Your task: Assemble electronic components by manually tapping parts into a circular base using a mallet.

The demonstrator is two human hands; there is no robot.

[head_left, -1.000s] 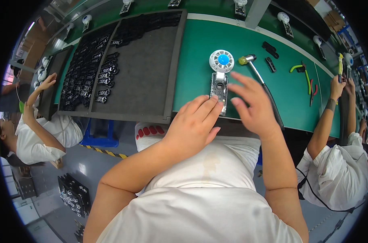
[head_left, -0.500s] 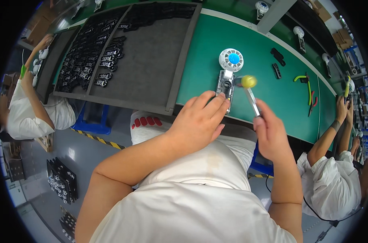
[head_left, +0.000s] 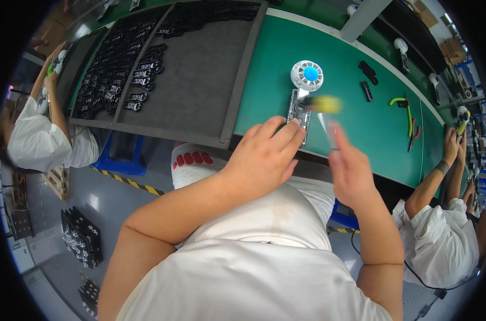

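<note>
A handheld fan (head_left: 307,76) with a round white head and a blue centre lies on the green bench, its open grey-and-black handle (head_left: 297,111) towards me. My left hand (head_left: 263,156) holds the near end of that handle, fingertips on top of it; the thumb side is partly hidden. In my right hand (head_left: 352,175) is a small mallet (head_left: 327,105) with a yellow head and a metal shaft, gripped by its lower end. Motion blurs the mallet head, which is just right of the fan handle's upper part. Whether it touches the handle I cannot tell.
A divided grey tray (head_left: 197,85) on the left holds many black handle parts. To the right lie two black pieces (head_left: 367,91), green-handled pliers (head_left: 409,120) and a red-handled tool (head_left: 415,134). Co-workers (head_left: 441,241) sit on both sides. A metal post (head_left: 363,20) rises behind.
The mallet head has swung, now lying more sideways and more blurred, and my right hand has shifted slightly left. My left hand stays on the fan handle.
</note>
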